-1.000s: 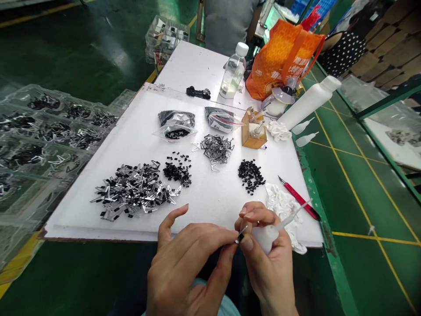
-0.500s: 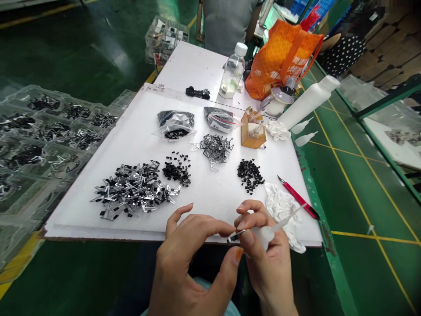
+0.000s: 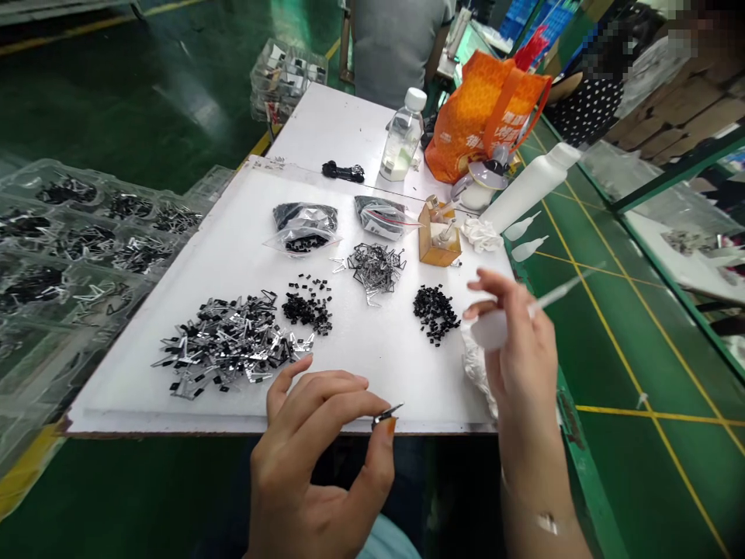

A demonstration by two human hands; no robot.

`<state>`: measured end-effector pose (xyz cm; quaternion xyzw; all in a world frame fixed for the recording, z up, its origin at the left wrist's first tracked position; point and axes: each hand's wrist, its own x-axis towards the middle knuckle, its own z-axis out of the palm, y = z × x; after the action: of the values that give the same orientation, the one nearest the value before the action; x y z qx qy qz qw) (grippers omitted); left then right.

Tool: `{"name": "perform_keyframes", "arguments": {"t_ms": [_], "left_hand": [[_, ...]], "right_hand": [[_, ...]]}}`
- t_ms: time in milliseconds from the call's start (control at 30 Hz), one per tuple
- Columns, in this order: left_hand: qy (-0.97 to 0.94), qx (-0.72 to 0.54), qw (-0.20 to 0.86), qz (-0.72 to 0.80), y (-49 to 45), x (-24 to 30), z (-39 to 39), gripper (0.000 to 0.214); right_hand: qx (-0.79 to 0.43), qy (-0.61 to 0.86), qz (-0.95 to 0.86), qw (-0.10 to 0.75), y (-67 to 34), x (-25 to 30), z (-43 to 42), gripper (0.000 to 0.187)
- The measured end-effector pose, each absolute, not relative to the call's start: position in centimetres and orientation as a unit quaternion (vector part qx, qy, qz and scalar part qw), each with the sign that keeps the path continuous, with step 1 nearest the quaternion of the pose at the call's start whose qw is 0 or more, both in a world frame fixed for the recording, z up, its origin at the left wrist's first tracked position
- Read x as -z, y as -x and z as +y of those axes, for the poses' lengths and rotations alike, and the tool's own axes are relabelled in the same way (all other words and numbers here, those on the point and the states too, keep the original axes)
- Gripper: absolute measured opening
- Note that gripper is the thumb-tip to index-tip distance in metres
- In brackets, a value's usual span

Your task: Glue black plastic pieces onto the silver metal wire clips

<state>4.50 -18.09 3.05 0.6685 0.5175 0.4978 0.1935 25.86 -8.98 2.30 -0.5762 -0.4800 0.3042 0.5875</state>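
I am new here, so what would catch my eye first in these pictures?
A big heap of black-and-silver metal parts stands out at left on the white board, an orange bag at the far end. In front, the left hand pinches a small metal part; the right hand holds up a white squeeze bottle.

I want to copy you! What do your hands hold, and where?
Left hand: a tiny black-and-silver metal part, pinched at its black end. Right hand: a white plastic squeeze bottle, gripped around its body.
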Motion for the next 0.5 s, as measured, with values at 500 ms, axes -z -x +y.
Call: {"name": "perform_keyframes", "arguments": {"t_ms": [500], "left_hand": [[-0.671,-0.510,0.127,0.523,-3.2,-2.5,-17.9,0.031]], "right_hand": [[-0.084,0.617,-0.654,0.429,-28.0,-3.1,4.4,0.032]]}}
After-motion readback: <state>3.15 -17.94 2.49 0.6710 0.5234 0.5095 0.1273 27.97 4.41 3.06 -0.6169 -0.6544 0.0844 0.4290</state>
